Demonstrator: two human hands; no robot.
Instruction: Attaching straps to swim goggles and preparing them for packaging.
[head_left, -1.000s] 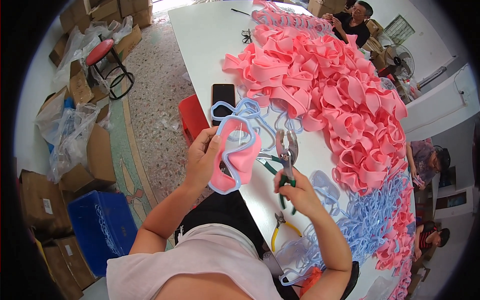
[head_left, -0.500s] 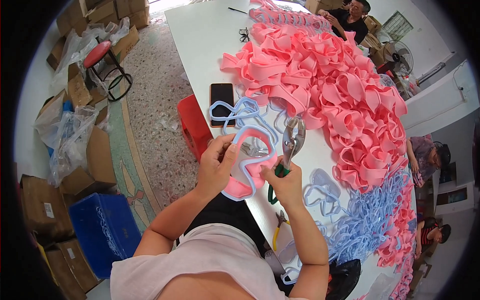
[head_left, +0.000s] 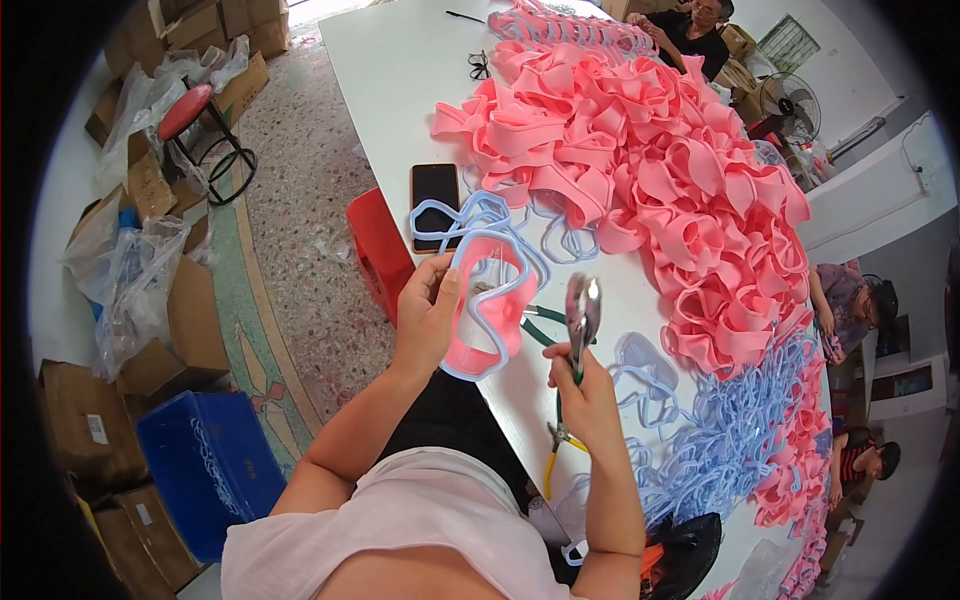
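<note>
My left hand [head_left: 428, 315] pinches the left edge of a goggle frame [head_left: 473, 305], a pink soft skirt with a light blue rim, held tilted above the table edge. My right hand [head_left: 590, 400], apart from the frame, is closed round locking pliers [head_left: 583, 308] with silver jaws pointing away from me and green handles. Another green-handled tool [head_left: 545, 318] lies on the table between frame and pliers, its head hidden behind the frame. Loose light blue rims [head_left: 478, 212] lie just beyond my left hand, partly over a black phone [head_left: 433, 184].
A big heap of pink skirts [head_left: 600, 150] covers the table's far right, with a pile of light blue rims [head_left: 715, 425] nearer me. Yellow-handled cutters [head_left: 551, 468] lie by my right forearm. A red stool [head_left: 372, 240] stands at the table edge; a blue crate [head_left: 210, 465] sits left. Co-workers sit opposite.
My right hand has come away from the goggle frame, drawing the pliers back toward me. The frame has tilted more upright, and the green-handled tool behind it shows more.
</note>
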